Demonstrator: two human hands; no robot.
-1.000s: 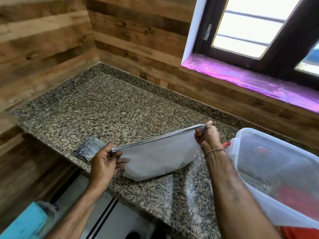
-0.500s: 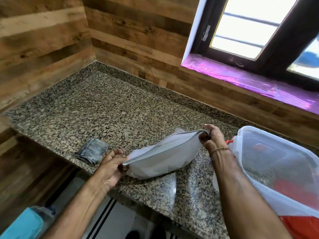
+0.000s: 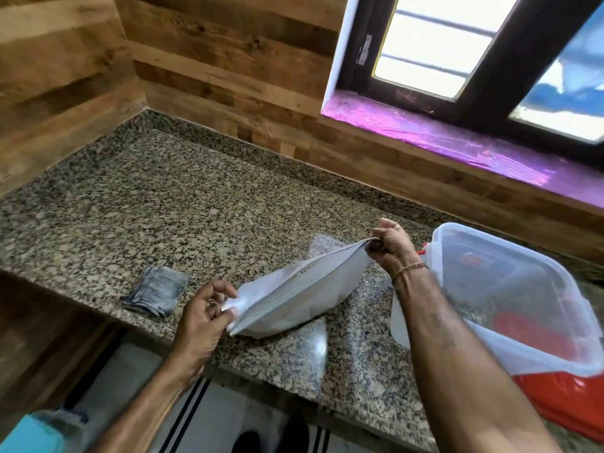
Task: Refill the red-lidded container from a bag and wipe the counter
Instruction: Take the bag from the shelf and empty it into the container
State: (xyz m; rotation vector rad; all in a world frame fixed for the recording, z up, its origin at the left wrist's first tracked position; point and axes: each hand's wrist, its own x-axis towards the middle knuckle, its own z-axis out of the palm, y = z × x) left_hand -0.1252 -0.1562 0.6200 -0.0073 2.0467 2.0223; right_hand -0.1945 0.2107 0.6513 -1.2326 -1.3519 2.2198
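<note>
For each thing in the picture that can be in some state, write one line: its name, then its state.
Bag: held at both ends of its top edge, resting on the counter.
Left hand: pinching the bag's near end.
Right hand: pinching the far end.
Clear container: tilted, on its side.
Cloth: folded, untouched.
Window: shut.

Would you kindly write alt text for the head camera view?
Two bare hands, left hand and right hand, hold the ends of a white zip bag above a speckled granite counter. A folded denim cloth lies to the left; a clear plastic container stands to the right, below a window.
</note>
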